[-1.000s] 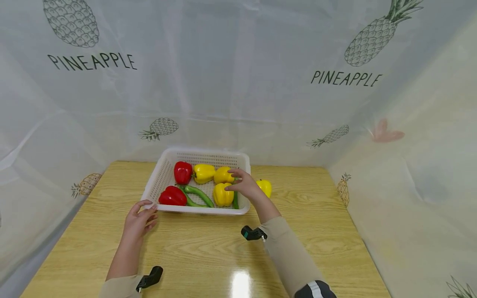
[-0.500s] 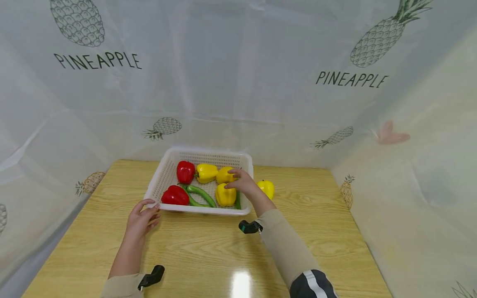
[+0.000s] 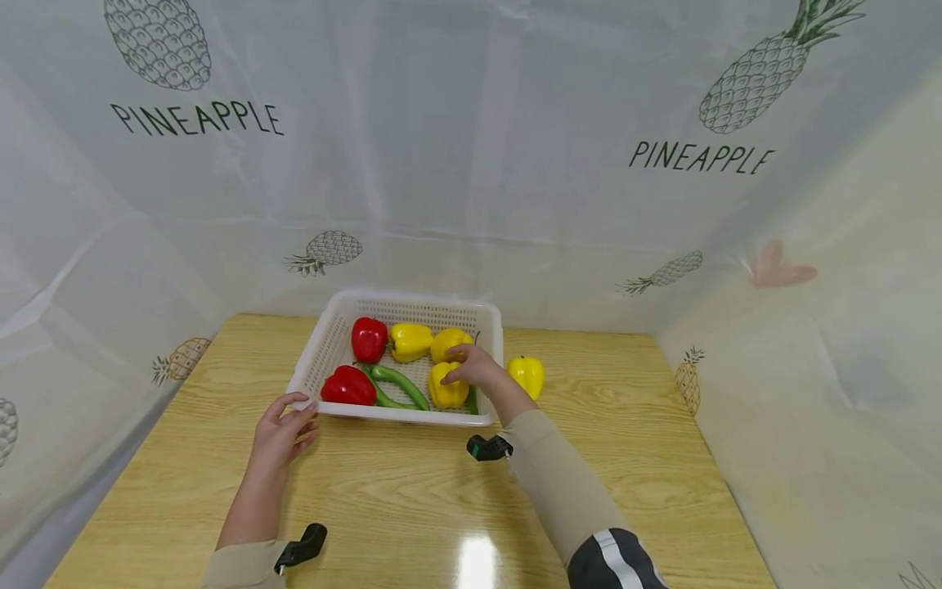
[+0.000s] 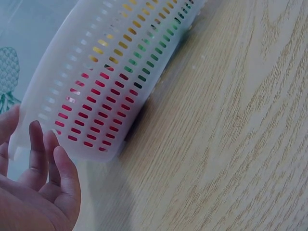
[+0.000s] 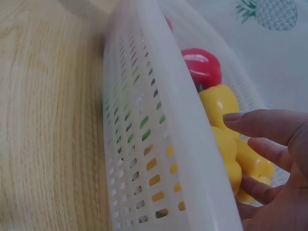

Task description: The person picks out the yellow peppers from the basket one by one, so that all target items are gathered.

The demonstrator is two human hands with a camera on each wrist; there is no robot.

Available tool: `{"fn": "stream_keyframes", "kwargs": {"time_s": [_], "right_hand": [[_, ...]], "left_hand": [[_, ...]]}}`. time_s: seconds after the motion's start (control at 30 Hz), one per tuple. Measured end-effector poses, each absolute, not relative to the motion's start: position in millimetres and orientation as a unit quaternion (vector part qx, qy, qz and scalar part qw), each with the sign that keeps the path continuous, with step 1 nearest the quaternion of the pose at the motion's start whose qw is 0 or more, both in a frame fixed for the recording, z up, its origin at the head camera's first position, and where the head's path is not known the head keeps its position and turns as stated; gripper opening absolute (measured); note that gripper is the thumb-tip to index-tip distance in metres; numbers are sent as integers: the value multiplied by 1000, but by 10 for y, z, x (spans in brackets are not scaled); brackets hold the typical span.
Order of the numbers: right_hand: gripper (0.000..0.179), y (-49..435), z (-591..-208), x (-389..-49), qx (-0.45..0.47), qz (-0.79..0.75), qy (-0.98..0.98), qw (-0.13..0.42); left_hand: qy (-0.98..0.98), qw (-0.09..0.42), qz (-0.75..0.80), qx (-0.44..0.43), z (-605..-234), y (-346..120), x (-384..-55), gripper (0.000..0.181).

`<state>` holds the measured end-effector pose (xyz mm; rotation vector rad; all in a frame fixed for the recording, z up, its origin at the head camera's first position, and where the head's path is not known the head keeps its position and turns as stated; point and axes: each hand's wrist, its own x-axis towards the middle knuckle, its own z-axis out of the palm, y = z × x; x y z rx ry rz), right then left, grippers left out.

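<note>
A white perforated plastic basket [image 3: 403,415] stands at the back of the table. My left hand [image 3: 275,433] holds its front left corner; in the left wrist view the remaining fingers curl loosely below the rim. Over the basket's right end, my right hand [image 3: 482,372] reaches down with fingers spread above a yellow bell pepper [image 3: 446,393]. Close to those fingertips lies another yellow bell pepper [image 3: 447,339]. Contact is unclear, and no pepper is lifted. Also inside are a third yellow bell pepper [image 3: 409,342], two red ones [image 3: 349,386] and green chili peppers [image 3: 401,383].
One yellow bell pepper [image 3: 527,375] sits on the wooden table [image 3: 412,483], just right of the basket. A pale curtain [image 3: 441,164] printed with pineapples hangs close behind the basket and along both sides.
My right hand has lowered slightly toward the yellow bell peppers. The left hand stays at the basket's corner. The whole head view has shifted a little.
</note>
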<state>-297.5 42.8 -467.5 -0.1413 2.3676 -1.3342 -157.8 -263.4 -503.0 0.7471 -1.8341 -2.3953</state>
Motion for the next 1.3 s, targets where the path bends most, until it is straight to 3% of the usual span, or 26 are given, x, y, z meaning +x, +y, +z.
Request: {"fn": "stream_keyframes", "kwargs": {"time_s": [0.27, 0.83, 1.1, 1.3], "right_hand": [[62, 407, -4688, -2925, -70, -452, 859, 232], [86, 385, -4766, -2900, -90, -406, 857, 305], [80, 385, -4737, -2880, -83, -406, 860, 297], [61, 375, -4734, -2889, -75, -413, 864, 278]], "left_hand": [[-608, 25, -759, 231, -5032, -2617, -1570, 13], [-623, 27, -747, 231, -5051, -2609, -1576, 18], [-619, 22, -750, 232, -5064, -2623, -1584, 20], [-623, 22, -747, 233, -5054, -2620, -1578, 22]]}}
